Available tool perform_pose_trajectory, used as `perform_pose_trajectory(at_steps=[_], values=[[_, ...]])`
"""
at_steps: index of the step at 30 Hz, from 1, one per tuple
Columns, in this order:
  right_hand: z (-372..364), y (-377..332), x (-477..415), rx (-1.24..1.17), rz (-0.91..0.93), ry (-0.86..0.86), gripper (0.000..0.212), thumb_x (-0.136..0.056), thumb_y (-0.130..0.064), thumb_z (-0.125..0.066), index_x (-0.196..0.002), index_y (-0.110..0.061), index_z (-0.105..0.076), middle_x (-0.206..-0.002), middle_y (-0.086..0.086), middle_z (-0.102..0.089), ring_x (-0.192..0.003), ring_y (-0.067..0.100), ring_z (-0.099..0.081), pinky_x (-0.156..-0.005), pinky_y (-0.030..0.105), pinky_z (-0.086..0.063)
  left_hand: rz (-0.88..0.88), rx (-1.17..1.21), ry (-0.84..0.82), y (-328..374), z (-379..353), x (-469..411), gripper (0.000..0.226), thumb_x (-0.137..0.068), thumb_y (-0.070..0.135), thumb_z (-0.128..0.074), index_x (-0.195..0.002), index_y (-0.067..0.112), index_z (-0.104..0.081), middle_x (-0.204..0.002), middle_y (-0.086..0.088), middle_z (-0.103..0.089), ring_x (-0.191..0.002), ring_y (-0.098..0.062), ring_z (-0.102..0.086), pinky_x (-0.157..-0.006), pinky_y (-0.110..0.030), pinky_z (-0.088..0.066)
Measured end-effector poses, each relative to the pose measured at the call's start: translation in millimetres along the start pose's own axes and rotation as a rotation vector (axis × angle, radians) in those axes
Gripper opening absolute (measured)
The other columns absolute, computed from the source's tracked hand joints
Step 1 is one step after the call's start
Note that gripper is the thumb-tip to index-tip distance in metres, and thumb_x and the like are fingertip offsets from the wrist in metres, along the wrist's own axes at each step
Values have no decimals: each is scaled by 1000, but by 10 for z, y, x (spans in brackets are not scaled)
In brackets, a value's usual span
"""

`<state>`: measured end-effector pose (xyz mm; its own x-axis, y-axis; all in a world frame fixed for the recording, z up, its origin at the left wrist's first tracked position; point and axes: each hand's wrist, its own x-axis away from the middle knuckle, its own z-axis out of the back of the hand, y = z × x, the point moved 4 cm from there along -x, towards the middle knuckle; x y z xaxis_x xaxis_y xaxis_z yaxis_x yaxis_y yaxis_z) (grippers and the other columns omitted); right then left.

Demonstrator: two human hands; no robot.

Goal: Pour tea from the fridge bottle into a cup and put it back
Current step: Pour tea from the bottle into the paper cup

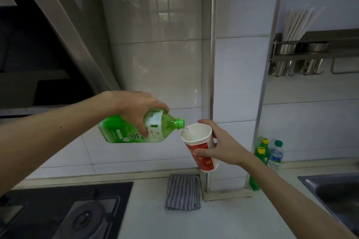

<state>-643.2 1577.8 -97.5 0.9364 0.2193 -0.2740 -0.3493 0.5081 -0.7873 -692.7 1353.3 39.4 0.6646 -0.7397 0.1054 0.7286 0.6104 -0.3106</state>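
**Two hands busy: bottle tipped over cup, tea running**

Tea bottle (pixel 124 132): green, cap off, held nearly level in the air above the desk (pixel 223 223), neck pointing right, mouth just over the cup rim. A thin stream (pixel 185 131) runs from the mouth onto the cup's inner wall.

Cup (pixel 202 153): paper, white inside, red print outside, tilted toward the bottle, also held in the air.

My left hand (pixel 139 108) grips the bottle from above at mid-body, fingers curled over the label. My right hand (pixel 223 145) holds the cup from its right side, thumb across the red print, fingers round the back.

Below the cup, a striped cloth (pixel 182 192) lies on the desk against the wall. Gas hob (pixel 64 211) at lower left, sink (pixel 334 192) at lower right. Three small bottles (pixel 274 154) stand by the wall past my right wrist. Wall rack (pixel 310 54) with chopsticks at upper right.
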Motion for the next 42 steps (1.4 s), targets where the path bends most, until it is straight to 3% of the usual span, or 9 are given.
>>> perform_pose_trajectory(at_steps=[9,20,26,30,32,34,42], values=[[-73,56,38,8,-12,-22,79,-76,-29,-82,-135,-39,-31,-119,-23,-49,-108,1,-53,-79,15,-48,9,-45,-27,-5,-43,-19,89,-68,51,-81,-143,38,-36,-111,11,-61,-90,-7,-57,-68,-18,-46],[-132,140,86,32,-30,-38,80,-76,-31,-82,-135,-40,-30,-119,-25,-47,-108,1,-52,-79,15,-48,6,-76,-35,5,-61,-17,88,-69,50,-81,-144,36,-36,-109,12,-59,-88,-7,-54,-63,-15,-39],[153,54,89,-208,-56,100,77,-72,-25,-82,-135,-31,-40,-123,-13,-56,-112,7,-56,-87,27,-52,14,-30,-24,-7,-134,21,89,-69,50,-81,-144,36,-36,-99,17,-51,-84,-5,-52,-60,-12,-36],[499,-94,56,-438,-25,270,77,-70,-22,-78,-137,-23,-42,-124,0,-59,-111,18,-61,-84,34,-57,59,174,52,-37,-272,45,87,-66,49,-84,-140,36,-40,-104,14,-57,-85,-5,-57,-70,-21,-52],[622,-162,34,-453,-12,310,77,-71,-23,-78,-138,-23,-40,-127,3,-57,-114,21,-60,-87,39,-56,92,331,139,-68,-405,49,90,-62,47,-87,-140,33,-43,-108,9,-63,-91,-11,-62,-80,-31,-56],[701,-226,17,-425,-1,331,74,-76,-19,-76,-139,-23,-39,-127,1,-56,-114,19,-58,-85,36,-56,128,489,235,-96,-574,54,92,-59,47,-90,-138,31,-46,-109,7,-66,-94,-13,-64,-84,-36,-56],[714,-219,-30,-290,-8,348,73,-80,-15,-78,-140,-23,-38,-128,-2,-54,-115,16,-56,-88,37,-56,231,932,520,17,-1138,102,85,-51,42,-92,-125,31,-52,-110,7,-65,-96,-12,-66,-80,-41,-60]])
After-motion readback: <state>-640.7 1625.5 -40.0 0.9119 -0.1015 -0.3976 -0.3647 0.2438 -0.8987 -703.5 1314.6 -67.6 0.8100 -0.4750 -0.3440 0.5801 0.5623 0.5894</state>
